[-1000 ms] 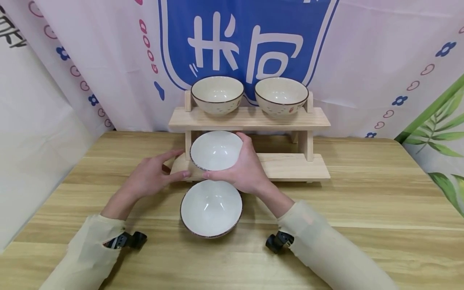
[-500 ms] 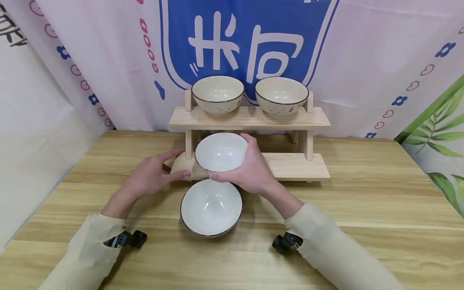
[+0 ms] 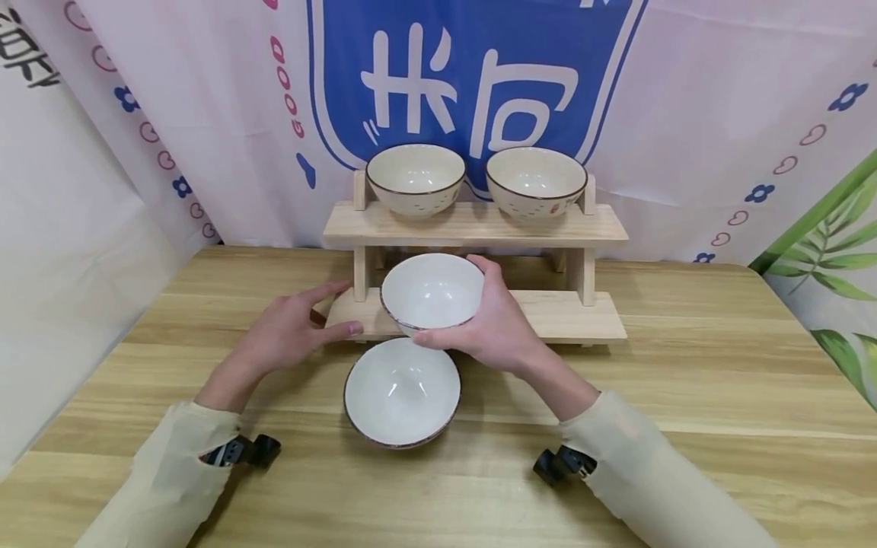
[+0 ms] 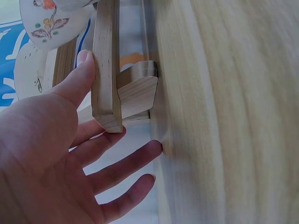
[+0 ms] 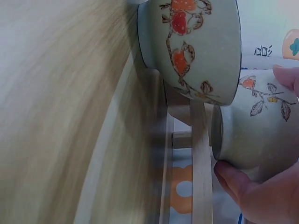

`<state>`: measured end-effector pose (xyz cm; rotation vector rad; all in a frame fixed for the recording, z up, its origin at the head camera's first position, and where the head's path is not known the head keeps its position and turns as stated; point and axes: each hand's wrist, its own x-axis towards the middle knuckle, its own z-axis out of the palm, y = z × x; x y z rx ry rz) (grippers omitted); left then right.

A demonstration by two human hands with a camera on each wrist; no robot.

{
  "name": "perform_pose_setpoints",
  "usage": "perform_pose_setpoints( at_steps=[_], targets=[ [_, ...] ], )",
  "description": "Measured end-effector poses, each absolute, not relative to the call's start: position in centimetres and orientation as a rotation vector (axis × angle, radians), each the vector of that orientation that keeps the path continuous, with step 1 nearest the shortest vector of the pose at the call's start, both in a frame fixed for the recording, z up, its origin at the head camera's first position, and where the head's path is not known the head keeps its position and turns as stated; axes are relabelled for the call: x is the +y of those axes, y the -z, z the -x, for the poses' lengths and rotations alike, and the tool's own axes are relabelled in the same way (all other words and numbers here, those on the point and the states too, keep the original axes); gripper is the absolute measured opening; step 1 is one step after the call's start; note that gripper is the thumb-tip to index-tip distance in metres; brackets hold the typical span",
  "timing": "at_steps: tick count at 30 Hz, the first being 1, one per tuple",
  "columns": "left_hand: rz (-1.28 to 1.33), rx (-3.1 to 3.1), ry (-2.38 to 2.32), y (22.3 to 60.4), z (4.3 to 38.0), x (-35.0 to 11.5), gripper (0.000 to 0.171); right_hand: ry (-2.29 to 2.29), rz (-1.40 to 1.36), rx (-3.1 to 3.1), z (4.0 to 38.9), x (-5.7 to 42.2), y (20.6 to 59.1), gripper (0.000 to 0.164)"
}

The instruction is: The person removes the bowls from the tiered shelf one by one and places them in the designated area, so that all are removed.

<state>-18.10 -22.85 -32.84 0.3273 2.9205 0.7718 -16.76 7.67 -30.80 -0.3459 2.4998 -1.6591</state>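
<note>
Dressed in Cream and Black

The left sleeve [image 3: 164, 479] and right sleeve [image 3: 664, 472] are plain cream, long and softly creased, each slit near the cuff. A black left wrist unit [image 3: 238, 450] and black right wrist unit [image 3: 565, 463] poke out, stubby and rounded. A faint pinkish patch [image 3: 628, 428] marks the right sleeve.

1. Stand [image 3: 377, 221] on table [image 3: 692, 380], before curtain [image 3: 678, 114].
2. Upper tier [image 3: 473, 227]: left bowl [image 3: 416, 183], right bowl [image 3: 537, 186].
3. Held bowl [image 3: 432, 293] over lower tier [image 3: 569, 316], left of middle; right hand [image 3: 496, 323] at its right.
4. Front bowl [image 3: 402, 392] on table, before held bowl.
5. Left hand [image 3: 291, 331] at lower tier's left end.
</note>
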Motion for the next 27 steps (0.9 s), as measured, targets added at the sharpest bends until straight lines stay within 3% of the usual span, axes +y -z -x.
perform_pose_setpoints(
  at_steps=[27],
  targets=[
    [-0.339,2.928,-0.774,33.0,18.2,-23.1,0.086,1.673,0.434,2.485,15.6,12.8,30.8,0.122]
  ],
)
